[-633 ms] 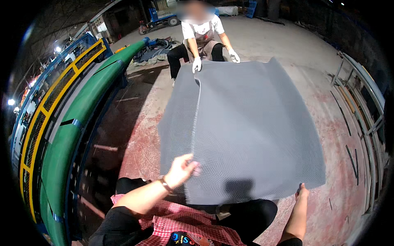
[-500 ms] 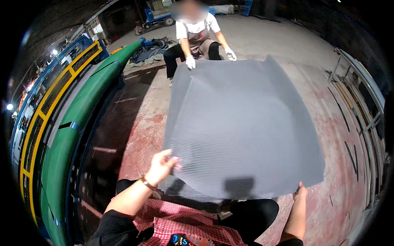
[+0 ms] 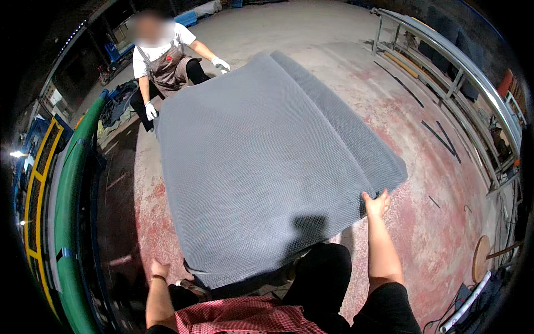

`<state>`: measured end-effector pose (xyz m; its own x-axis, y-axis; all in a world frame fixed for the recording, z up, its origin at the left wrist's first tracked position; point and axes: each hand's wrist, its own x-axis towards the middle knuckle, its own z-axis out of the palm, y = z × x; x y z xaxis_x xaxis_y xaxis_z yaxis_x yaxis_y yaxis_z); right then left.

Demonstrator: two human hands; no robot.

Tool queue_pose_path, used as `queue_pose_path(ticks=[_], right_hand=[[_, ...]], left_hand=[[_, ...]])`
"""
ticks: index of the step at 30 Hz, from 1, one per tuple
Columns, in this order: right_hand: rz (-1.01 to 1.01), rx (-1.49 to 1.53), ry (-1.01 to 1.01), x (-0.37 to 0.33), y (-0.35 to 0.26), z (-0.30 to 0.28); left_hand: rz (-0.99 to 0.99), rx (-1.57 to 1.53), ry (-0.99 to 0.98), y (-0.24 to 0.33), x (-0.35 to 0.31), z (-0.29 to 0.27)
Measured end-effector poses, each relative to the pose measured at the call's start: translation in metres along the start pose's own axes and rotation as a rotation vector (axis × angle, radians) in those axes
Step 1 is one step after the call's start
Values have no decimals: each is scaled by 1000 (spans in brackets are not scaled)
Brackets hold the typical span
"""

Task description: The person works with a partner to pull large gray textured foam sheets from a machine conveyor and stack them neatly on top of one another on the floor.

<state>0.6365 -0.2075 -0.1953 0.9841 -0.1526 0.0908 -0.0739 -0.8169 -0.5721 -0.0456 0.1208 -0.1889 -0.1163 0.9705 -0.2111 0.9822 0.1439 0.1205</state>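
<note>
A large grey mesh sheet (image 3: 250, 156) spreads in front of me, with a layer folded along its right side. My right hand (image 3: 376, 206) is closed on the near right edge, by the fold line, thumb on the left and fingers on the right. Beside the near left corner, apart from the sheet, is my left hand (image 3: 159, 268); it holds nothing and its fingers look slightly apart, though small and blurred. At the far end crouches a co-worker (image 3: 169, 61) in white gloves, one glove at the far left corner and the other raised above the far edge.
To the left stand a long green roll (image 3: 69, 222) and a yellow metal frame (image 3: 36, 206). A metal rack (image 3: 450, 61) runs along the right, with dark strips (image 3: 439, 139) on the floor before it. A round wooden disc (image 3: 480, 259) is at the lower right.
My view has turned to the right. My left hand has gone from above the near left edge to beside the corner. The sheet's right side now shows a folded layer; the co-worker's right-side glove has lifted.
</note>
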Motion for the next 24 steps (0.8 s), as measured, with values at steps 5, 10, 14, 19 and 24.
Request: queue_pose_path(ticks=[5,10,14,19,24], right_hand=[[-137,-307,-481,15,-23,-23],[-97,-100,-584,34,-16,-11],[-116,917,-840,1,-106,-90],[-324,857,-766,0,-191,-161],[-446,783,-681,10,-201,-177]], left_hand=[[-939,-1131,-630,18,-86,62],[-1308,-1172,-372,22,-84,113],[-1174,-1152,-317,13,-87,113],[-1156,-1045,-364,43,-91,60],[-1150,-1270,-401,90,-112,24]])
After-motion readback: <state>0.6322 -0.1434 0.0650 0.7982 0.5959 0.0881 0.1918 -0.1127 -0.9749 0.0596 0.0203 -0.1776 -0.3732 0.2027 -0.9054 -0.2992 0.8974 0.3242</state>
